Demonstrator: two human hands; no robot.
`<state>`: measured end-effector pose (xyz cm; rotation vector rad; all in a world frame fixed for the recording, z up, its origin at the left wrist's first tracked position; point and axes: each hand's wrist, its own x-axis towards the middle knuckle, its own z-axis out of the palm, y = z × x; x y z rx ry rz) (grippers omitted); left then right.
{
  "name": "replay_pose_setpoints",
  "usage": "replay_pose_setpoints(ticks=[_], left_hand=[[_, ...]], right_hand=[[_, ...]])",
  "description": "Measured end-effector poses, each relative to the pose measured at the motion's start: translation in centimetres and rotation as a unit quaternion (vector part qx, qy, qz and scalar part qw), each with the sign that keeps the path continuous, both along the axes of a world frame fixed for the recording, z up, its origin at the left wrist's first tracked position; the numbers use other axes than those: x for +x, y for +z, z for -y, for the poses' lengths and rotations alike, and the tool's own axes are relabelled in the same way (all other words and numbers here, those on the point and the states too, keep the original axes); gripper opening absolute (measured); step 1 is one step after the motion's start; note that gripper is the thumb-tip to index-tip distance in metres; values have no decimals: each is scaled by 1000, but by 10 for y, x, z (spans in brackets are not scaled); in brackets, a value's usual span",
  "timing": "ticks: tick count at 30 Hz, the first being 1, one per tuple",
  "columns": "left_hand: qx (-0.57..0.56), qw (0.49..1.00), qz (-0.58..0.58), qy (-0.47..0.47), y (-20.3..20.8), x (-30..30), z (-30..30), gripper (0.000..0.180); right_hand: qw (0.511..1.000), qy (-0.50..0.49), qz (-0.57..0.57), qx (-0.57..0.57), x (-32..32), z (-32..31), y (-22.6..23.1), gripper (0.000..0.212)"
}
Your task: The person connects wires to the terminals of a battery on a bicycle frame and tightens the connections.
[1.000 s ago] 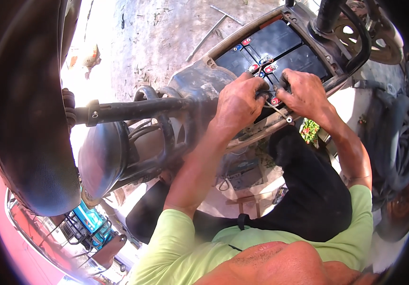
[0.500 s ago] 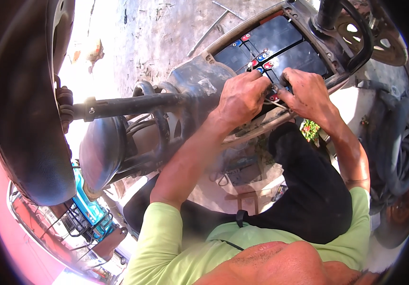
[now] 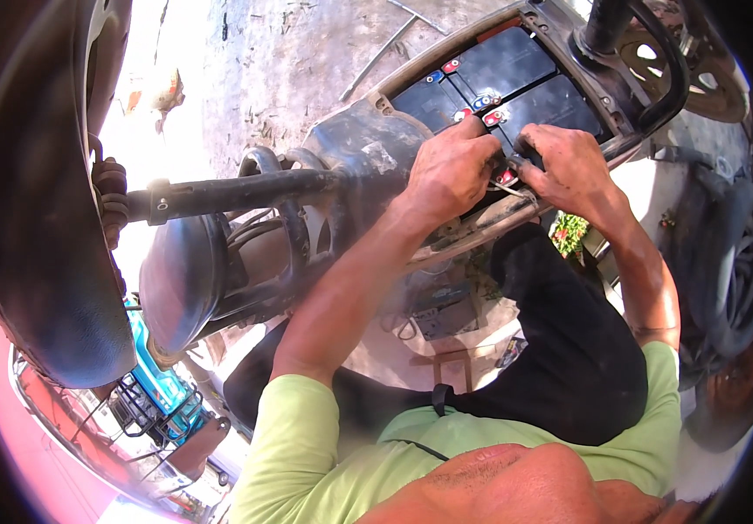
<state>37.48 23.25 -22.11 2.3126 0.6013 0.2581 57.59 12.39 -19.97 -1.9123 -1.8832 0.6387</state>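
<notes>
Black batteries lie side by side in an open compartment of a vehicle frame, with red and blue terminal caps on top. Over their near edge, my left hand is closed, fingertips pinched down beside the terminals. My right hand faces it, its thumb and bent fingers also closed in a pinch. Whatever small part sits between the fingertips is mostly hidden. A red terminal cap and a pale cable show just below and between the two hands.
A black padded seat looms at the left, joined to a black metal tube. A handlebar column rises at the upper right. Tires stand at the right. A metal rod lies on the concrete floor.
The view has shifted slightly. My left fingertips have edged over the terminals, covering a blue cap that showed before. My right hand stays nearly in place.
</notes>
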Motion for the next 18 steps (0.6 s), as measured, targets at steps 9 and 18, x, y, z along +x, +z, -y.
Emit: replay_pose_setpoints(ticks=[9,18], left_hand=[[-11,1000,-20,10,3,1,-1,15],[-32,999,-10,30,4,2,-2,16]], right_hand=[[1000,-7,-17,5,5,1,-7,20],[999,-26,-23,-9,5,0,-6,19]])
